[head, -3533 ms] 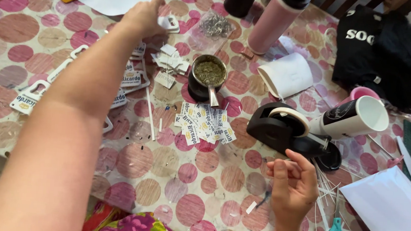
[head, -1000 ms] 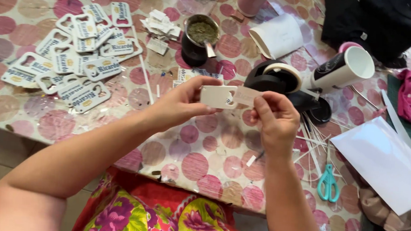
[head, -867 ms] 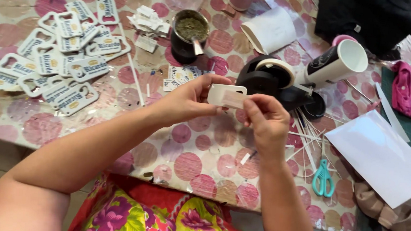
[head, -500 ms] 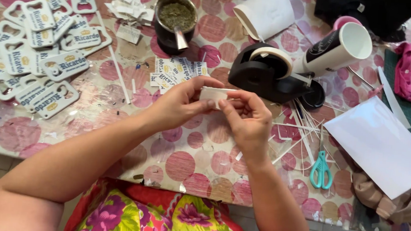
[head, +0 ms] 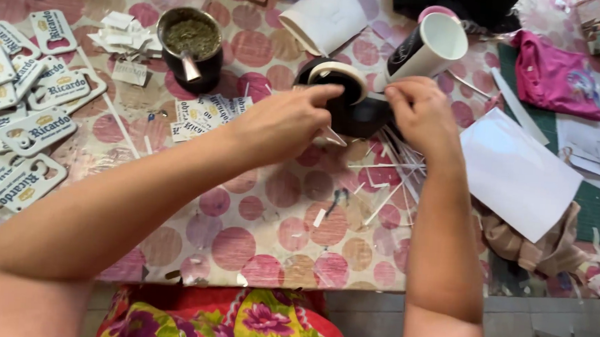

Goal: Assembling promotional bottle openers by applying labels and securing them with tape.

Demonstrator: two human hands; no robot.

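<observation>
The tape dispenser, black with a pale roll of tape seated in its top, stands on the polka-dot tablecloth, and both arms stretch forward across the table to it. The left hand lies knuckles up just beside the dispenser's near-left side, its forefinger stretched onto the roll and the other fingers curled under; a small white piece shows beneath them, though whether it is gripped cannot be told. The right hand rests at the dispenser's right end, fingers bent and tips pinched together there; what they pinch is hidden. Behind the dispenser lies a white mug on its side. Left of the dispenser stands a dark cup of green herb, and farther left lie white key-tag blanks. Thin white strips lie scattered just in front of it.
</observation>
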